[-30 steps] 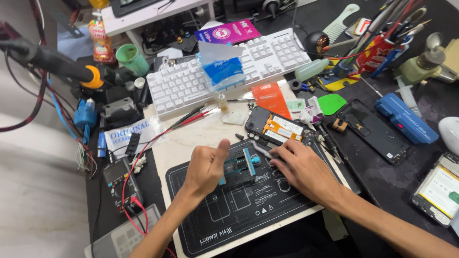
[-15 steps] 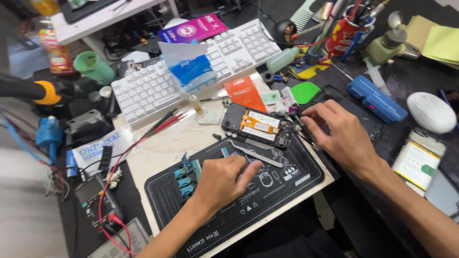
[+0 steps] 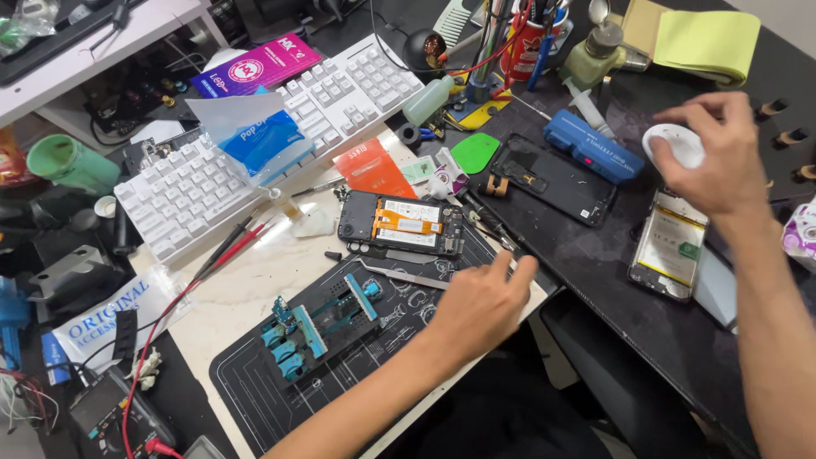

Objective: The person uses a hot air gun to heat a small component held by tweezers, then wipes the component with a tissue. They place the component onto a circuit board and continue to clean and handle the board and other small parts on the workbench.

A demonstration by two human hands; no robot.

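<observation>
My left hand (image 3: 481, 304) rests on the black repair mat (image 3: 255, 391), fingers loosely curled, just right of the metal tweezers (image 3: 406, 276). An opened phone (image 3: 399, 225) with an orange flex cable lies above it. A blue circuit-board holder (image 3: 319, 325) sits on the mat to the left. My right hand (image 3: 712, 153) is far to the right, closed over a white round computer mouse (image 3: 671, 143) on the dark table. Below that hand lies another opened phone (image 3: 669, 246) with its battery showing.
A white keyboard (image 3: 255, 144) with a blue tissue pack (image 3: 259, 136) lies at the back. A black phone back cover (image 3: 552, 178), blue case (image 3: 593, 146), green pick (image 3: 473, 153), red multimeter leads (image 3: 183, 297), tool cup (image 3: 531, 38) and yellow pad (image 3: 705, 38) crowd the table.
My right hand left the opened phone and moved far right onto the white mouse. My left hand shifted right across the mat, off the blue holder. The view swung right.
</observation>
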